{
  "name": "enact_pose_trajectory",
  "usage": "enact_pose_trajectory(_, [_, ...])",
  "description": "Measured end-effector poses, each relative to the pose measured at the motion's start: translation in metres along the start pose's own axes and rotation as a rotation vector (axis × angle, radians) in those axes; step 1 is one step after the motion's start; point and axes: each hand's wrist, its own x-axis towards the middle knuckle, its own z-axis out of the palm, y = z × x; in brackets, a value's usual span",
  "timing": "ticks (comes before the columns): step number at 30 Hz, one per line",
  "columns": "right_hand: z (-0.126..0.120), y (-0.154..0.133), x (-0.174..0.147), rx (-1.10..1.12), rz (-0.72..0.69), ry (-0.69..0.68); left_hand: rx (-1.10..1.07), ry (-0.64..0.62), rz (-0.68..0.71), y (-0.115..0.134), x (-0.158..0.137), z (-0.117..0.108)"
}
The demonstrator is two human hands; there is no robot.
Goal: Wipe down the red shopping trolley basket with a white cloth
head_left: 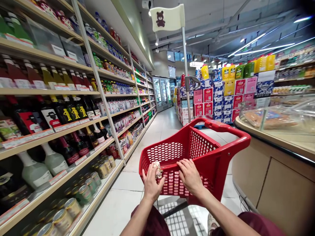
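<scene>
A red plastic shopping cart (209, 160) with perforated basket walls stands sideways right in front of me. My left hand (150, 186) is at the near rim, toward the basket's left end. Between its thumb and fingers is a small, crumpled, pale thing with darker specks (157, 169); its kind is unclear. My right hand (190, 176) lies on the same rim farther right, its fingers bent over the edge and the thumb on the near side. The cart's handle (223, 126) rises at the right, away from both hands. The part of the basket floor behind the near wall is hidden.
Shelves (59, 129) of bottles and cans line the left side. A curved counter (261, 177) with packaged food stands close on the right. Stacked boxes (222, 101) and glass-door fridges (163, 88) are farther back. A flag (168, 18) tops a pole behind the cart.
</scene>
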Motion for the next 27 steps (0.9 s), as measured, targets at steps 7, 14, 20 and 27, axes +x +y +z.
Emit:
enact_pose_trajectory(7, [-0.001,0.008,-0.002,-0.019,-0.027,-0.002,0.022,0.032,-0.004,-0.014,0.006,0.000])
enact_pose_trajectory(14, [0.001,-0.009,0.000,-0.015,0.000,-0.018,0.116,0.047,0.037,-0.020,0.005,0.011])
enact_pose_trajectory(20, [-0.003,-0.008,-0.002,0.014,-0.033,-0.017,0.078,0.033,0.184,-0.016,0.006,0.011])
enact_pose_trajectory(27, [-0.001,-0.014,-0.001,0.007,0.013,-0.004,0.152,0.123,-0.004,-0.049,-0.006,0.000])
